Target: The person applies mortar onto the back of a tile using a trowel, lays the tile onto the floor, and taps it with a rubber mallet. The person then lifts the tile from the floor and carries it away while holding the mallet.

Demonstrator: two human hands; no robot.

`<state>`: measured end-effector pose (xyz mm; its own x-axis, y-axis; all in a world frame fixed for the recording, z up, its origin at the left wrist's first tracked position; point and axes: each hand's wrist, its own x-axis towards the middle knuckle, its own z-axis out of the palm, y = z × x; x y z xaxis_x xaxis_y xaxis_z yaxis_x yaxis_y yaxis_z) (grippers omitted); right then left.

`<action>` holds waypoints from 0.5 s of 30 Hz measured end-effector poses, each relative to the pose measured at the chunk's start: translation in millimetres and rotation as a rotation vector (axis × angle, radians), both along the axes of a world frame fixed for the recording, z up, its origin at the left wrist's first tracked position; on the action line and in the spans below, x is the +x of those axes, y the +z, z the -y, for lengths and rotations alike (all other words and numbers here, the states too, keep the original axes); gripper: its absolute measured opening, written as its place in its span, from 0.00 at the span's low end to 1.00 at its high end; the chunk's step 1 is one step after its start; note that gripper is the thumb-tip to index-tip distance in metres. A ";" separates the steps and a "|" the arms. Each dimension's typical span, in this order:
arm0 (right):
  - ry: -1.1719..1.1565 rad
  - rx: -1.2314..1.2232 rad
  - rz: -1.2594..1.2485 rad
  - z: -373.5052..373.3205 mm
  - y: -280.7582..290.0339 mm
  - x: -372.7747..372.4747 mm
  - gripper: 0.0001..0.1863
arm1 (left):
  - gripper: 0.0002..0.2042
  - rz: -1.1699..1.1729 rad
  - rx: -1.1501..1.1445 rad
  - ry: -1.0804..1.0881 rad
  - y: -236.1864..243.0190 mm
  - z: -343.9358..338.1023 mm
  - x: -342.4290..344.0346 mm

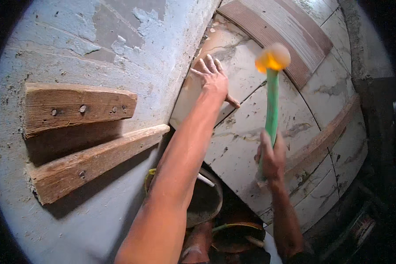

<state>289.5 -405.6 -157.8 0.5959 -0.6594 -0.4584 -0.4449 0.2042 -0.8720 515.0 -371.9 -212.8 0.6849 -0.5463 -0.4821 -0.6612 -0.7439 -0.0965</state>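
My left hand (pixel 213 79) lies flat with spread fingers on a cream, brown-veined floor tile (pixel 242 61) beside the wall. In my right hand (pixel 273 156) is a mallet (pixel 273 101) with a green handle, its fingers wrapped round the lower part. The mallet's rounded head, pale and yellow-orange, is raised over the tiles and slightly blurred. A dark joint separates the tile under my left hand from a larger marbled tile (pixel 251 119) nearer to me. Specks of dirt and mortar dot the surfaces.
Two nailed wooden boards (pixel 81 108) jut from the peeling blue wall (pixel 53 53) at left. A reddish-brown ribbed tile (pixel 295 57) lies farther off on the tiles. A long flat strip (pixel 334 132) crosses at right. Below stand a bucket (pixel 207 202) and a dark container (pixel 237 240).
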 end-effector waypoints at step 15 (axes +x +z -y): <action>0.284 -0.382 -0.216 -10.4 -7.4 -0.5 0.20 | 0.54 0.009 -0.377 0.068 -16.8 -61.4 -51.7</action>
<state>289.1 -395.2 -165.2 0.6942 -0.6296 -0.3489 -0.6142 -0.2655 -0.7431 463.3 -310.5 -229.6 0.7287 -0.6376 -0.2499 -0.6097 -0.7702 0.1871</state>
